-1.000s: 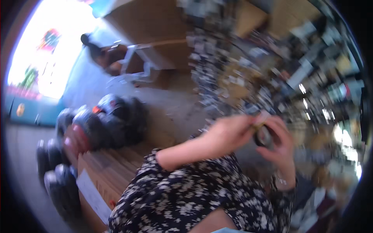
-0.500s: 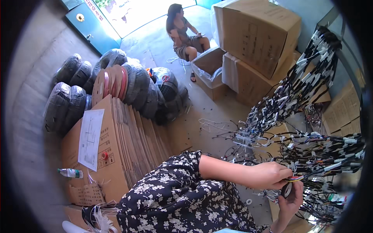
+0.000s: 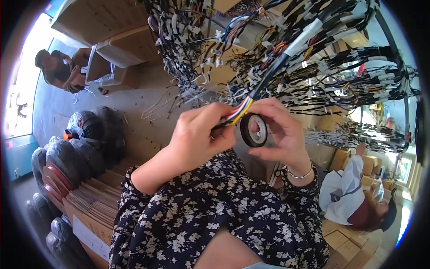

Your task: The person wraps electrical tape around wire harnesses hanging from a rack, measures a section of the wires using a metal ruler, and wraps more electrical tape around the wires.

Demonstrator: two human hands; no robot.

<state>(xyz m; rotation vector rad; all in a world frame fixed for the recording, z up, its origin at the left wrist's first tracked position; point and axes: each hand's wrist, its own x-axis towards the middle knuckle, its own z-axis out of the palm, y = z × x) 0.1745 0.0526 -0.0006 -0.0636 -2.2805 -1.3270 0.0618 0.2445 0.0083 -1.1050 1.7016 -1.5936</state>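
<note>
My left hand (image 3: 195, 134) is closed around the wires of a wiring harness (image 3: 244, 107), with red, white, yellow and black strands showing beside its fingers. The strands run up into a black-wrapped section with a white sleeve (image 3: 304, 36) higher on the bundle. In my right hand (image 3: 289, 134) is a roll of black tape (image 3: 246, 134) with a pale core, its thumb below and fingers curled behind. The right index finger reaches over to the harness just above the left fingers. Whether a strip of tape runs to the wires I cannot tell.
Many harnesses (image 3: 354, 80) hang from a rack ahead and to the right. A co-worker (image 3: 345, 193) is at the right; another person (image 3: 62, 69) sits far left near cartons (image 3: 105, 20). Flattened cardboard (image 3: 103, 193) and wrapped coils (image 3: 67, 157) stand at left.
My view has swung to the right, bringing both hands to the middle of the picture and a co-worker into sight. The wires and the tape roll are still in my hands.
</note>
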